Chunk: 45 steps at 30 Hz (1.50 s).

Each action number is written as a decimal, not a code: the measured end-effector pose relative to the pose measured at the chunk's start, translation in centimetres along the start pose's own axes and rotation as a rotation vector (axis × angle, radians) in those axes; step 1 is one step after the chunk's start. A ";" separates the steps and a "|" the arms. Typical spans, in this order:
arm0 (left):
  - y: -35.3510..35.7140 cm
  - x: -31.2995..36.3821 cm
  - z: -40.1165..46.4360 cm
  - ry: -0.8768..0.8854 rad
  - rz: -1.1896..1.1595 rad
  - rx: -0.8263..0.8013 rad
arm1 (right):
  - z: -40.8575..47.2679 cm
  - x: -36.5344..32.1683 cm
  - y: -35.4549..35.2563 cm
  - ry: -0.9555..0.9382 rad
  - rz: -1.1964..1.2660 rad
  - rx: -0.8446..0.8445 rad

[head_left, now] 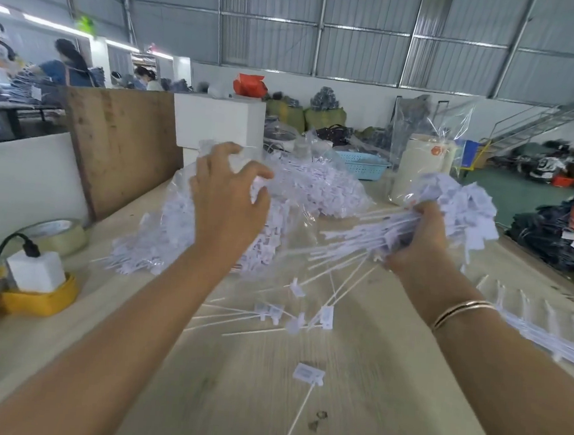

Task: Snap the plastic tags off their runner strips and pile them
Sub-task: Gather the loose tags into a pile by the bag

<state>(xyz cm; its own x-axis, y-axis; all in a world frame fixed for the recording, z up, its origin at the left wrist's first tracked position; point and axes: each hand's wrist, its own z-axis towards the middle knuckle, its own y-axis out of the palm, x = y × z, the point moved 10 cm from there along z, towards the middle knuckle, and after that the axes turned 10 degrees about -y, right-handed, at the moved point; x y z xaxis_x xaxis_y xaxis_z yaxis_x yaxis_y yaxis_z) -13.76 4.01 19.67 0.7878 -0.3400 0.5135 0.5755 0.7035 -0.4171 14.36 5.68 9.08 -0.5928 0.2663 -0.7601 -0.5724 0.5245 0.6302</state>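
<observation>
Lying nearest on the counter (pixel 352 377) is one loose tag (pixel 308 372) with its thin tail, others scattered beyond. The right hand (pixel 417 241) grips a thick bundle of tags (pixel 451 209) by the stems, fingers wrapped tight. The left hand (pixel 227 195) hovers with fingers spread over the bagged pile (pixel 279 210). They look light, springy and slippery; best gripped low on the stems.

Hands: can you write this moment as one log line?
left hand: open over tag pile | right hand: grips tag bundle | loose tags: on table
</observation>
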 end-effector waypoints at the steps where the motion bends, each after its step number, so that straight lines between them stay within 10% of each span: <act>1: 0.6 -1.7 0.2 -0.058 0.136 -0.015 | -0.4 -0.8 1.2 -0.013 0.032 -0.042; 8: 2.5 -9.3 -1.0 -0.306 0.260 -0.282 | -3.5 -0.4 9.2 -0.056 0.062 -0.131; 19: -4.8 -11.9 2.2 -0.371 -0.116 0.065 | -3.4 7.6 13.5 -0.161 0.161 -0.017; 26: -4.2 -10.8 2.5 -0.219 -0.115 0.011 | -3.4 12.5 15.3 -0.121 0.157 -0.169; 34: -6.8 -10.4 2.9 -0.119 -0.098 0.132 | -0.1 15.6 7.9 -0.080 -0.279 0.039; 40: -2.0 -6.9 1.8 0.027 -0.154 -0.135 | -3.7 19.6 13.5 -0.129 -0.604 -0.429; 45: -3.1 -6.8 1.1 0.094 -0.320 -0.096 | -2.4 21.4 12.8 -0.035 -0.940 -0.458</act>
<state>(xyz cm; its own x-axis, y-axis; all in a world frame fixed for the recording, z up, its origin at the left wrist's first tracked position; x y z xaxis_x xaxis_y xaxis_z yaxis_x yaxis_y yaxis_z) -21.17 4.79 18.29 0.5784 -0.5932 0.5599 0.8111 0.4916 -0.3170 -7.02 16.16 1.26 0.2152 -0.0627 -0.9745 -0.9585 0.1775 -0.2231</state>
